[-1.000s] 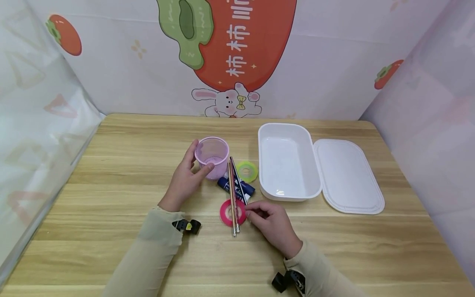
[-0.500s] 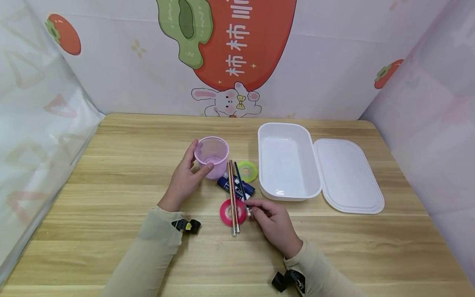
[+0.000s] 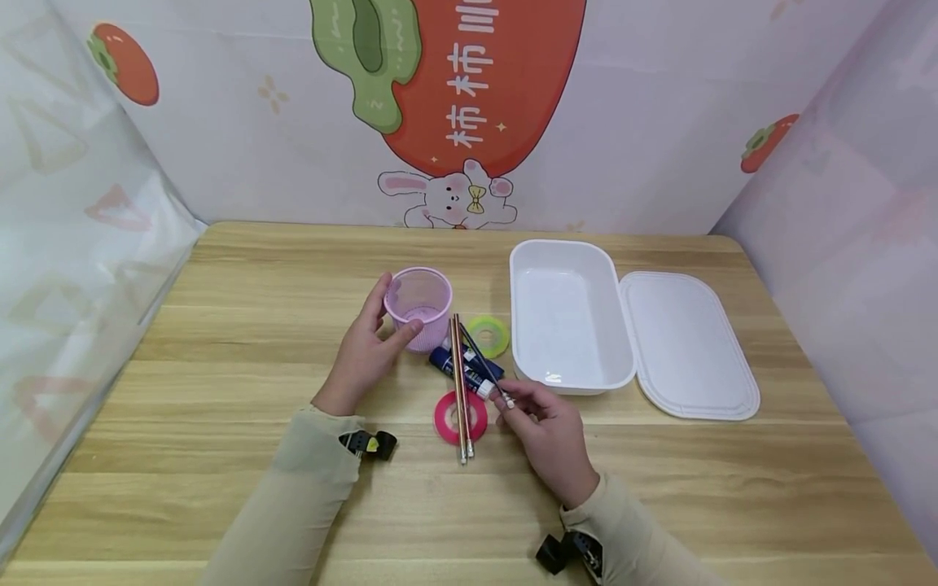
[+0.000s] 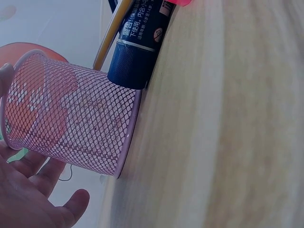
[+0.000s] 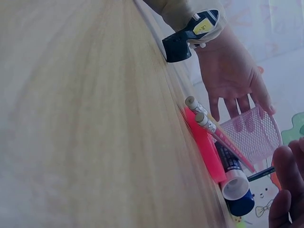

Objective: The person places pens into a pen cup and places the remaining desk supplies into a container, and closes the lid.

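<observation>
My left hand (image 3: pixel 362 354) holds an upright purple mesh pen cup (image 3: pixel 434 335), thumb at the near rim and fingers round its left side. The left wrist view shows the cup's mesh wall (image 4: pixel 85 114) close beside a dark blue glue stick (image 4: pixel 135 57). My right hand (image 3: pixel 553 443) pinches a dark pencil (image 3: pixel 478 352) near its eraser end, the other end slanting up toward the cup. Two more pencils (image 3: pixel 459 382) lie across blue glue sticks (image 3: pixel 445 363) and a pink-red ring (image 3: pixel 441 423). The right wrist view shows their eraser ends (image 5: pixel 202 118).
A yellow-green ring (image 3: pixel 498 335) lies behind the glue sticks. To the right stands a white rectangular box (image 3: pixel 572 325), uncovered, with its white lid (image 3: pixel 692 350) flat beside it. The wooden table (image 3: pixel 242 325) meets a printed backdrop (image 3: pixel 645 146) at the back.
The right hand has drawn the dark pencil back and to the right, away from the other two, and its eraser end now shows at the fingertips. The left hand stays on the cup.
</observation>
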`<state>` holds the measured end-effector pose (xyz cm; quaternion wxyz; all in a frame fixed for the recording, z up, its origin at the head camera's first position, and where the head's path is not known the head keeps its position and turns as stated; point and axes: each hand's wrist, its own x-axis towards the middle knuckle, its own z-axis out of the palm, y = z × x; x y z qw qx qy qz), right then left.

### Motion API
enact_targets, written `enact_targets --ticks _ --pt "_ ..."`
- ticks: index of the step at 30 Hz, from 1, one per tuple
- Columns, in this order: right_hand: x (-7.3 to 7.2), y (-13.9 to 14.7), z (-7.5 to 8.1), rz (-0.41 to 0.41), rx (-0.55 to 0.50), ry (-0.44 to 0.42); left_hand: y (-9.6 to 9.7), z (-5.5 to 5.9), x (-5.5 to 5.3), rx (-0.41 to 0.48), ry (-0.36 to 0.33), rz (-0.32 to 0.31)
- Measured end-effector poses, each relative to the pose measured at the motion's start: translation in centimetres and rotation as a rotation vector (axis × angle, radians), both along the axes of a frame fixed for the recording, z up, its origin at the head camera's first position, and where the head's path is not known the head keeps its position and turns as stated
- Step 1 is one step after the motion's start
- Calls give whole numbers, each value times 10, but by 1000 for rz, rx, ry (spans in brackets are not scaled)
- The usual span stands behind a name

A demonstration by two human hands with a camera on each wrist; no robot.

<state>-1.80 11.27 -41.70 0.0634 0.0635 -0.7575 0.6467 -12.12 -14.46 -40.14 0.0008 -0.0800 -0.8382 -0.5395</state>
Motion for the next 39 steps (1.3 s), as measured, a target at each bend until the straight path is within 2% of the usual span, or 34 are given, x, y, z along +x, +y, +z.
enact_targets --ticks 6,14,21,28,35,39 --pt "-1 2 1 -37 -48 76 0 2 0 0 -5 3" --pt "-4 3 7 -68 -38 175 -1 3 0 0 -8 6" --pt "-7 9 12 -79 32 277 -2 2 -2 11 -7 -1" --pt "-4 9 15 -84 74 311 -3 1 0 23 -14 4" --pt "-7 11 21 -91 86 340 -2 3 1 17 -18 4" --pt "-10 11 27 -121 101 348 -2 3 1 14 -23 11"
